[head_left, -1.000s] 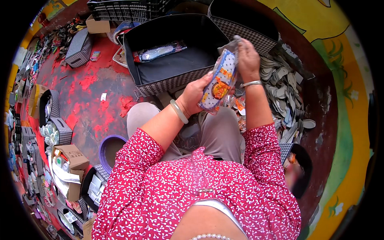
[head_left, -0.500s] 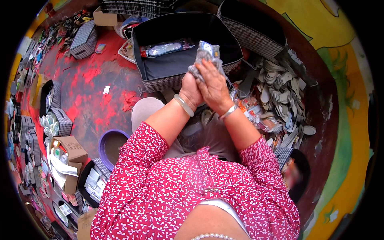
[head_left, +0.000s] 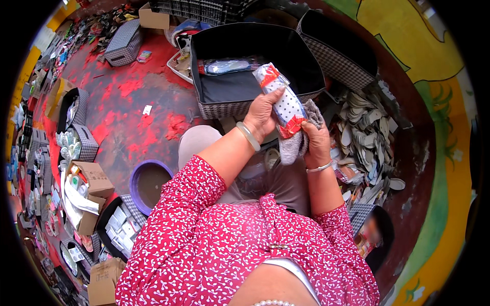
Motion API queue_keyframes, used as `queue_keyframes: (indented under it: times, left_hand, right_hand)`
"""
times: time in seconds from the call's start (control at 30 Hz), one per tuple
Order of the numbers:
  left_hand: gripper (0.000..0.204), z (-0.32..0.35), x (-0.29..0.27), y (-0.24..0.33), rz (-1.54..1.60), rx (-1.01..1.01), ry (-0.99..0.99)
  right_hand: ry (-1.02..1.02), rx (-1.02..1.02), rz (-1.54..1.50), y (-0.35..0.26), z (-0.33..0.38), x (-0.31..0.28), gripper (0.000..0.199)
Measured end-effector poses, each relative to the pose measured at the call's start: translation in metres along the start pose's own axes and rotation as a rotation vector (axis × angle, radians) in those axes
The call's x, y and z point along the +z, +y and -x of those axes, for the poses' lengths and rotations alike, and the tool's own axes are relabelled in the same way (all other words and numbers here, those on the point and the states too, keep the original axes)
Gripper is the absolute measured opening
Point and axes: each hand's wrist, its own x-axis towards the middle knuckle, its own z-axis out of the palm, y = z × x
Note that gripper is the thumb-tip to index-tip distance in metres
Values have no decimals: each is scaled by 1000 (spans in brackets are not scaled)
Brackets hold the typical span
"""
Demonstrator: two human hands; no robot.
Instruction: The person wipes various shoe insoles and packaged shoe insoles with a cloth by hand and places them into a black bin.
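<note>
My left hand (head_left: 264, 113) grips the side of a slim packet (head_left: 288, 105), with the thumb on top. The packet is white with dark dots and has red at both ends; it may hold insoles, but I cannot tell. At its lower end my right hand (head_left: 317, 144) pinches the red part and also holds a fuzzy grey cloth (head_left: 291, 148), which hangs under and beside the packet. Just beyond my hands stands a houndstooth fabric box (head_left: 224, 110) with black lining. Inside it lie insoles in clear wrapping (head_left: 232, 66).
A heap of loose insoles (head_left: 365, 122) lies to my right, next to a painted wall (head_left: 413, 35). To my left are a purple tub (head_left: 133, 189), a cardboard box (head_left: 94, 178) and a bin of small white boxes (head_left: 120, 229). Another houndstooth box (head_left: 337, 53) stands at far right.
My hands were pressed together around the grey cloth. Now they are apart, the dotted packet shows between them, and the cloth hangs from my right hand. The view has shifted slightly.
</note>
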Motion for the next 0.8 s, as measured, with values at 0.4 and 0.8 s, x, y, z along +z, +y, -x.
queue_keyframes:
  times: [0.4, 0.8]
  left_hand:
    - [60, 3, 12, 27, 60, 8, -97]
    - [62, 15, 7, -7, 161, -320, -298]
  right_hand:
    - [49, -203, -131, -58, 7, 3, 40]
    - [-341, -840, 1527, -3, 3, 18, 50]
